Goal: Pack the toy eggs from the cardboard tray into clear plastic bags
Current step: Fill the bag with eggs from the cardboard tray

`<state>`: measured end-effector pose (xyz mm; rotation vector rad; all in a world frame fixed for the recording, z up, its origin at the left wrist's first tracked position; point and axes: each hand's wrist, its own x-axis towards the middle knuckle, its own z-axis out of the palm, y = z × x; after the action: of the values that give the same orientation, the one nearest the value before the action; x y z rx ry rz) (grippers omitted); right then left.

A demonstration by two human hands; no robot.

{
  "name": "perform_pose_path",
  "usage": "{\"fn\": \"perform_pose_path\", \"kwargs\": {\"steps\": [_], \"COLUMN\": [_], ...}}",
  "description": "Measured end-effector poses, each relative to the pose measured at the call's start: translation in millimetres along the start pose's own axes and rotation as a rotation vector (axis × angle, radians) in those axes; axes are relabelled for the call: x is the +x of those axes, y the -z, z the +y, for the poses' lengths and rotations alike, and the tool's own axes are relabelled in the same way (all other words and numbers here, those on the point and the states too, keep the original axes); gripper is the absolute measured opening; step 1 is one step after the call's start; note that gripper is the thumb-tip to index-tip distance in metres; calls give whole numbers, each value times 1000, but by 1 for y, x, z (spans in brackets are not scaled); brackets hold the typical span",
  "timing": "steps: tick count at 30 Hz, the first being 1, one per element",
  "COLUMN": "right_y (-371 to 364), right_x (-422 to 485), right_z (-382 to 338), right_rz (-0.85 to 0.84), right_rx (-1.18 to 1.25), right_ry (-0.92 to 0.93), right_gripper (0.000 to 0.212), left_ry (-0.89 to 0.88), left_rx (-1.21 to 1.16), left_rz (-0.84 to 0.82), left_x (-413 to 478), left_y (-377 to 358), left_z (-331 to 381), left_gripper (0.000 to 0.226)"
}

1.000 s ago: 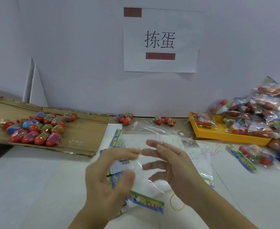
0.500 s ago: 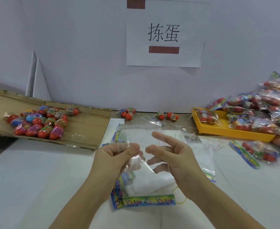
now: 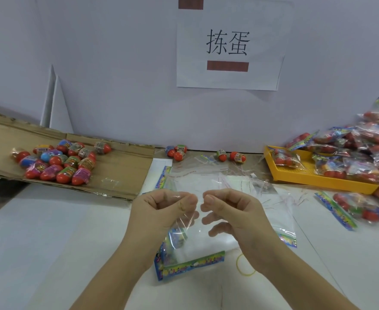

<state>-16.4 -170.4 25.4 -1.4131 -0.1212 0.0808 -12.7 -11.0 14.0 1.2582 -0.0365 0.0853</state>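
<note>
Above, sign [image 3: 228, 45] reading 拣蛋, left hand [image 3: 161, 209] and right hand [image 3: 235, 211] both pinching clear bag [image 3: 197, 242].

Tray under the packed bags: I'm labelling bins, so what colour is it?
The tray is yellow, seen best in the head view.

Only one text can be read with certainty: two large black Chinese characters, 拣蛋, printed on a white paper sheet [image 3: 228, 45] that hangs on the far wall, a little right of the middle. A dark red bar stands under the characters and another at the top edge of the sheet; neither bar carries any writing. The toy eggs [image 3: 59, 162] on the cardboard tray [image 3: 121, 173] at the far left have printed wrappers, but the letters are too small to read. The colourful strip on the clear plastic bag [image 3: 206, 245] near the middle has print that is too blurred to read.
</note>
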Motion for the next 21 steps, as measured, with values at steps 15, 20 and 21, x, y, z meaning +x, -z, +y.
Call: {"fn": "perform_pose_path", "kwargs": {"steps": [15, 20, 21], "right_y": [-31, -63, -74], "right_x": [9, 69, 88], "right_z": [-14, -21, -16], "right_rz": [-469, -96, 3], "right_rx": [-587, -97, -137], "right_ry": [399, 421, 401], "right_gripper": [45, 11, 16], "left_ry": [12, -112, -161], "left_rx": [-180, -315, -293], "left_rz": [-23, 267, 281], "left_x": [-5, 9, 11], "left_y": [1, 30, 36], "left_z": [10, 39, 41], "left_gripper": [25, 27, 25]}}
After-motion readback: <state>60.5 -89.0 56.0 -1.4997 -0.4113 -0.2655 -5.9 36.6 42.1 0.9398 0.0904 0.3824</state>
